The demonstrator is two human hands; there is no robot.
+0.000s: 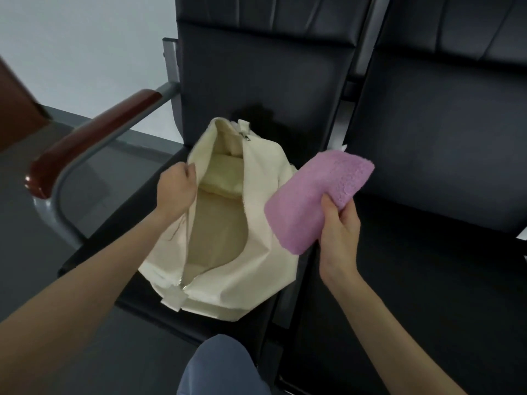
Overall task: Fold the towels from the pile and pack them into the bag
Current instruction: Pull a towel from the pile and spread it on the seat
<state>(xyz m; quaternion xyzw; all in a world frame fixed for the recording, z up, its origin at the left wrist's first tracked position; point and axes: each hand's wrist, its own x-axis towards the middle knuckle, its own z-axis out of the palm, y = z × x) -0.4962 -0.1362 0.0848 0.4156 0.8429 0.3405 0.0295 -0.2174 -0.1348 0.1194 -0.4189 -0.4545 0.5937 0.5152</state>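
The cream bag [256, 223] lies unzipped on the black seat [285, 89], its mouth gaping toward me. My left hand [176, 192] pinches the bag's left edge, holding the opening wide. My right hand [339, 223] grips a folded pink towel [316, 195] just right of the bag, over its right flap (not yet inside). Deep in the bag sits a pale yellow folded towel [222, 178]. Left of the bag runs a brown armrest [94, 138].
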